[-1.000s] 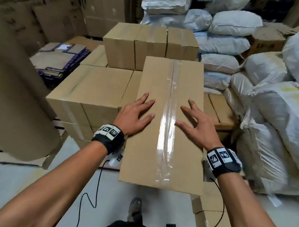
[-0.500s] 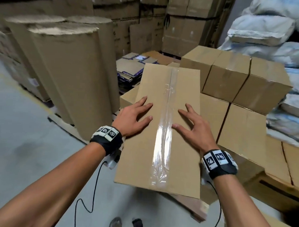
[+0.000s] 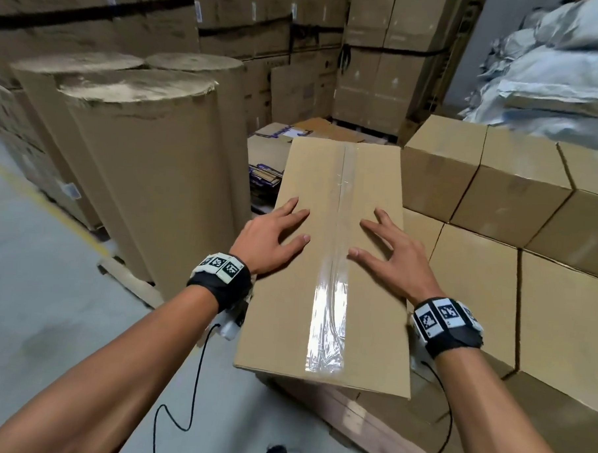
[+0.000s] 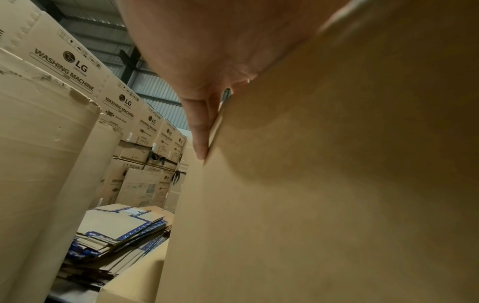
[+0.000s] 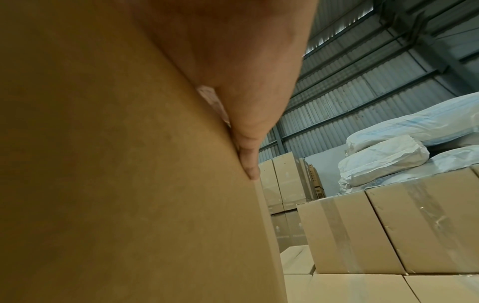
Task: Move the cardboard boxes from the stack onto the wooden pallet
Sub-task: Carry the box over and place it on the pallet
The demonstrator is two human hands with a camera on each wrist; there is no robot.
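Note:
A long cardboard box [image 3: 337, 262] with a clear tape strip down its top is in front of me, off the floor. My left hand [image 3: 273, 235] lies on its top left part with straight, spread fingers. My right hand [image 3: 392, 251] lies likewise on the top right. In the left wrist view the left hand [image 4: 207, 61] touches the box's upper edge above its side wall [image 4: 337, 184]. The right wrist view shows my right hand [image 5: 246, 82] on the same box [image 5: 116, 164]. Stacked cardboard boxes [image 3: 498, 187] stand to the right on a wooden pallet [image 3: 351, 417].
Tall brown paper rolls [image 3: 140, 151] stand close on the left. Flattened cartons [image 3: 270, 156] lie behind the box. Large strapped cartons [image 3: 383, 76] line the back, and white sacks [image 3: 554, 66] are piled at the upper right. Grey concrete floor [image 3: 48, 284] lies to the left.
The view has swung left: the sacks and stacked boxes slid right and the paper rolls came in. The long box stayed under both hands and moved with me.

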